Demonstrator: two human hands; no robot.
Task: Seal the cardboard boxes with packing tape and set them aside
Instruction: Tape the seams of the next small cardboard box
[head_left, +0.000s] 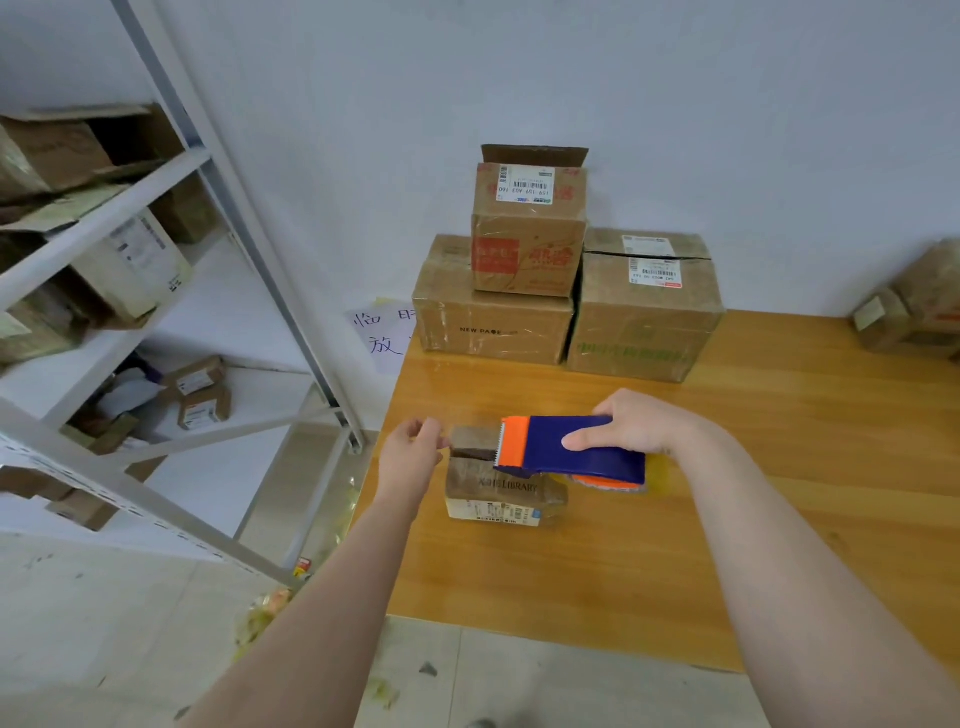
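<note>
**Small box mid-taping at the table's left edge**

Hidden / unclear:
- Blue-and-orange plastic tape dispenser (566, 447) covers the right half of the small brown cardboard box (485, 486)'s top. The tape roll shows only as an orange rim under the blue body.
- No tape strip can be made out.
- Left hand (410, 452): thumb and fingers pinched together at the box's top-left edge. Can't tell if they hold tape or cardboard.
- Right hand (634, 423): wrapped round the dispenser's blue body, one fingertip visible on the near side, toothed orange end pointing left over the box.
- Brown carton at the right edge (914, 312) is cut off and blurred.
- Grey metal shelving (156, 249) on the left holds blurred cartons.

The box sits on the orange-brown wooden table (753, 493), near its left edge, well apart from the cartons stacked at the wall.

Writing:
- Small box front: "LIBRARY", the characters before it unreadable; barcode label below.
- Lower-left stacked carton (493, 325): "NEW PA" then unclear.
- Red-printed open-flap carton (527, 234) on top: barcode label, digits too small to trust.
- Right carton (644, 317): green print, blurred.
- White paper sign (382, 332): handwritten Chinese, partly hidden by the cartons.
</note>
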